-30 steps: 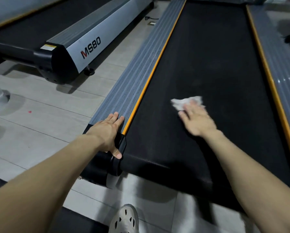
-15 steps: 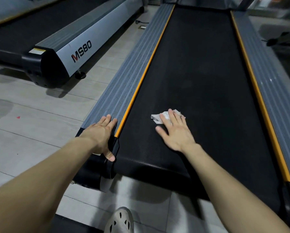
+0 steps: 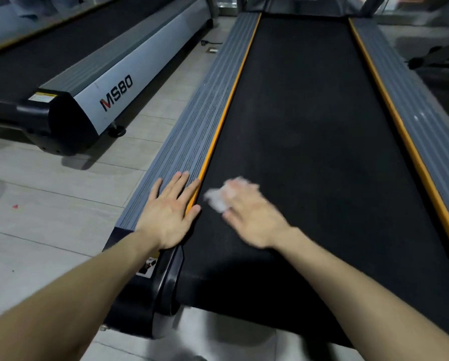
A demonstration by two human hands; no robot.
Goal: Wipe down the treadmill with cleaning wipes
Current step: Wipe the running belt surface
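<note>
Leftmost, neighbouring grey-and-black treadmill [image 3: 88, 82] marked MS80 on pale tiled floor [image 3: 61, 204]. Your left hand [image 3: 170, 214] lies flat, fingers spread, on grey ribbed side rail [image 3: 192, 142], thumb across orange strip [image 3: 228, 108]. Your right hand [image 3: 249, 217], blurred, fingers flat, presses crumpled white wipe [image 3: 216, 199] onto black running belt [image 3: 309, 126] just beside orange strip.

One view, head-worn, wide-angle. Placed at the rear end of the treadmill [image 3: 309, 126], facing forward and steeply down along its belt, near enough that the deck fills most of the frame. Left margin takes in tiled floor [image 3: 48, 217] and a neighbouring treadmill [image 3: 116, 92] marked MS80.
</note>
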